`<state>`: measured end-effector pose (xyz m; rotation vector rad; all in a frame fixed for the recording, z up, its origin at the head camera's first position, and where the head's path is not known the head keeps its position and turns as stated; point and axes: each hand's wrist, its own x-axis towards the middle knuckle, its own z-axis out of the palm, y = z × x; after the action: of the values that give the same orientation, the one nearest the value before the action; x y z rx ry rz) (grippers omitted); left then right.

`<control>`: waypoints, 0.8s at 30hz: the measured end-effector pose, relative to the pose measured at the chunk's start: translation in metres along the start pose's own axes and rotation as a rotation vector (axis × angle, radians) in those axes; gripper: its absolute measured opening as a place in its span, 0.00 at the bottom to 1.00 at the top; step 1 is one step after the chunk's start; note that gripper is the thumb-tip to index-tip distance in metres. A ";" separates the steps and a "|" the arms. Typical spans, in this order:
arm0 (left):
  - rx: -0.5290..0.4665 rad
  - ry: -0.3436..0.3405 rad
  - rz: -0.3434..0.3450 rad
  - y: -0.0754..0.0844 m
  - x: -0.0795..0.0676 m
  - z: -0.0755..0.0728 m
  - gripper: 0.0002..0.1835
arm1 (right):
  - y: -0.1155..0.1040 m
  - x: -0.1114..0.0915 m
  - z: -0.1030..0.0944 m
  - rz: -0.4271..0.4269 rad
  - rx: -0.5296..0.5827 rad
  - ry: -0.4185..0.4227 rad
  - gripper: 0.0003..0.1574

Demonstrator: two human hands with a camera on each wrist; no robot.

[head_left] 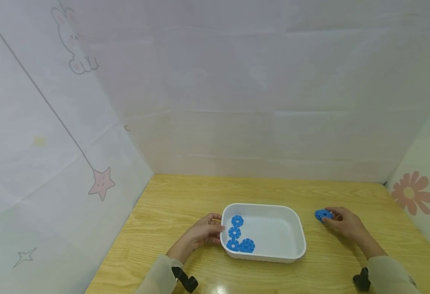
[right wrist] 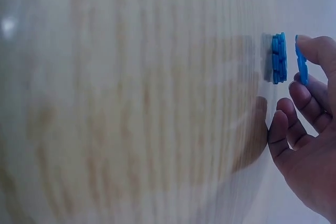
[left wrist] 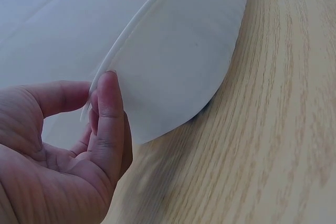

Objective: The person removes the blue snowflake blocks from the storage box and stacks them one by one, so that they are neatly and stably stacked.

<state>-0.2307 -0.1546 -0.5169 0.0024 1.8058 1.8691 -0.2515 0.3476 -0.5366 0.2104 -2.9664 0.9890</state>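
The left hand grips the near-left rim of the white tray, thumb and fingers pinching the edge. Four blue gear discs lie inside the tray, just beyond this hand's fingertips. The right hand rests on the wooden table, well apart from the tray, pinching one blue disc. A small stack of blue discs lies just beside its fingertips.

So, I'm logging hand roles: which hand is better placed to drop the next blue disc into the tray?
Right hand: it pinches a blue disc; the left hand grips the white tray.
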 end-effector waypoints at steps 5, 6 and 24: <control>-0.001 -0.002 -0.003 0.001 0.000 0.000 0.29 | -0.002 0.001 0.001 -0.014 -0.003 0.002 0.35; -0.001 -0.003 -0.003 0.001 0.000 0.000 0.29 | -0.002 0.001 0.001 -0.013 0.002 0.002 0.35; 0.004 0.015 0.006 -0.001 0.001 0.001 0.27 | 0.005 0.008 0.006 0.031 0.005 -0.038 0.40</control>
<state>-0.2310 -0.1531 -0.5184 -0.0047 1.8217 1.8747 -0.2596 0.3473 -0.5442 0.1859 -3.0109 1.0066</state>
